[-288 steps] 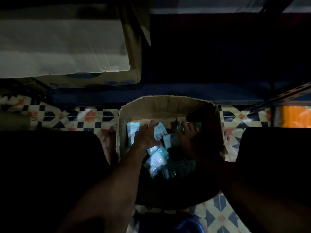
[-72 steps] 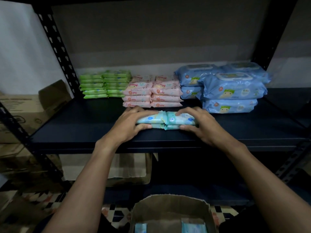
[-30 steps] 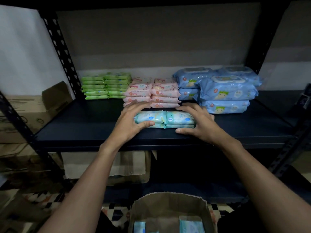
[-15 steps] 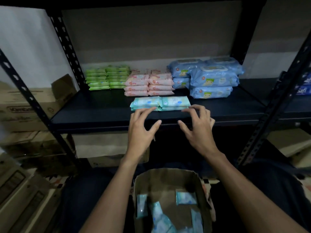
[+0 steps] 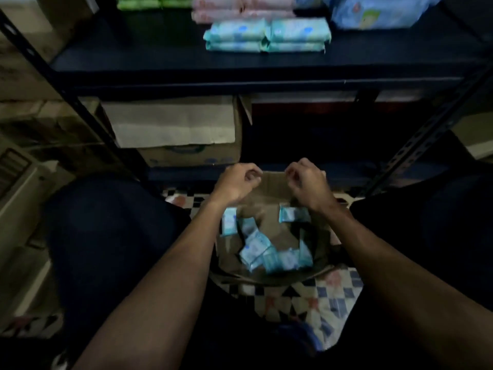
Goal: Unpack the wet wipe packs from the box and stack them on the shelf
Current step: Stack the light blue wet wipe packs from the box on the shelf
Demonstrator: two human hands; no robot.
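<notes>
Left hand (image 5: 236, 182) and right hand (image 5: 306, 182) hover side by side over the far rim of the box, fingers loosely curled, holding nothing. Above them runs the dark shelf (image 5: 160, 62). The open cardboard box (image 5: 268, 206) stands on the tiled floor (image 5: 320, 295) below it. Four teal packs (image 5: 266, 36) sit stacked two by two near the shelf's front edge. More loose packs (image 5: 256, 247) lie jumbled inside the box.

Your left hand (image 5: 236, 182) and right hand (image 5: 306, 182) hover over the far rim of the box (image 5: 270, 193), fingers loosely curled, holding nothing. Teal wipe packs (image 5: 256, 247) lie jumbled inside; stacked packs (image 5: 266, 36) sit on the shelf (image 5: 160, 60) above.
</notes>
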